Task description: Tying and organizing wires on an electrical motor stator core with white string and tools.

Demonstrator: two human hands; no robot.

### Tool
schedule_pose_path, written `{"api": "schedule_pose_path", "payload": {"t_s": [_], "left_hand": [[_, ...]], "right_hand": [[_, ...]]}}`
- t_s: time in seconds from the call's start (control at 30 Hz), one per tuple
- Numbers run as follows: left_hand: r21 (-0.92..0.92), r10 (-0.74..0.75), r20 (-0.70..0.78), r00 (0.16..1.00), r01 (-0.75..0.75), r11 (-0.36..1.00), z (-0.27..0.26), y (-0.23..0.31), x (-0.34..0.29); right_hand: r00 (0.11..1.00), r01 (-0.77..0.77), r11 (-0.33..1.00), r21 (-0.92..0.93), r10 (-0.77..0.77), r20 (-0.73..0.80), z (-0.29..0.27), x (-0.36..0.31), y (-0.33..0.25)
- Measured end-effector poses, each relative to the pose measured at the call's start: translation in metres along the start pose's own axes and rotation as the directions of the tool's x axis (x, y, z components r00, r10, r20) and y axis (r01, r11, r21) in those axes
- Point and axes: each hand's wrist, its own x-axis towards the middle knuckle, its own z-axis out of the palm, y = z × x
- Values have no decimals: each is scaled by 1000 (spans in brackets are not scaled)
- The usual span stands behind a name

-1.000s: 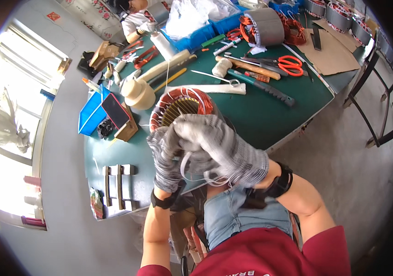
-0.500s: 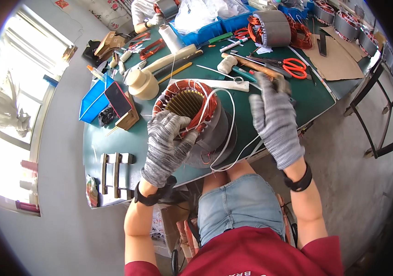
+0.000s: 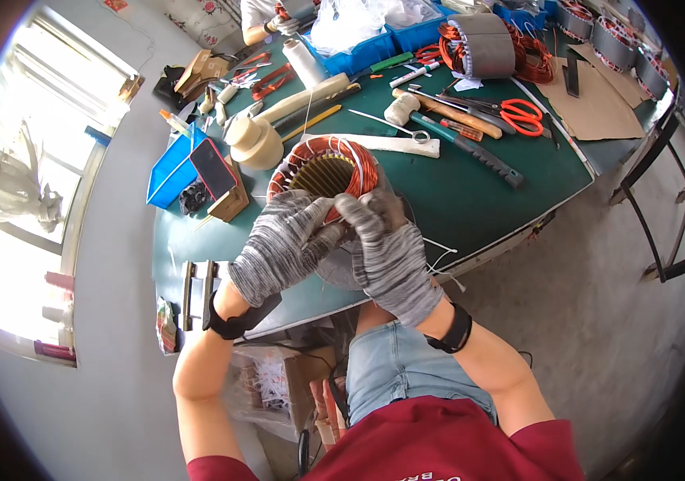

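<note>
The stator (image 3: 322, 171) stands at the centre of the frame, its open end up and its long axis roughly upright, leaning a little toward the upper left. It lies just up-frame of the fingers, whose tips come together at the near rim of the red winding (image 3: 365, 170). The left hand (image 3: 277, 247) lies against the rim's lower left, fingers bent and close together, thumb toward the right hand. The right hand (image 3: 394, 263) meets the lower right, fingers curled in narrowly; whether either pinches cord, I cannot tell. Neither is plainly nearer. Loose ends of white cord (image 3: 443, 255) show right of the right hand, near the table's (image 3: 511, 210) edge.
</note>
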Motion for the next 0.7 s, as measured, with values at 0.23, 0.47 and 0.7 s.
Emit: {"api": "schedule_pose_path", "payload": {"t_s": [0.23, 0.47, 0.7], "left_hand": [[297, -125, -383, 915, 250, 922, 19, 9, -18], [390, 83, -668, 740, 253, 885, 40, 10, -13], [-170, -84, -662, 745, -40, 985, 66, 4, -28]], "right_hand": [[804, -585, 463, 666, 436, 403, -42, -21, -7], [940, 342, 939, -44, -340, 32, -3, 62, -17], [761, -611, 788, 80, 555, 337, -148, -106, 26]]}}
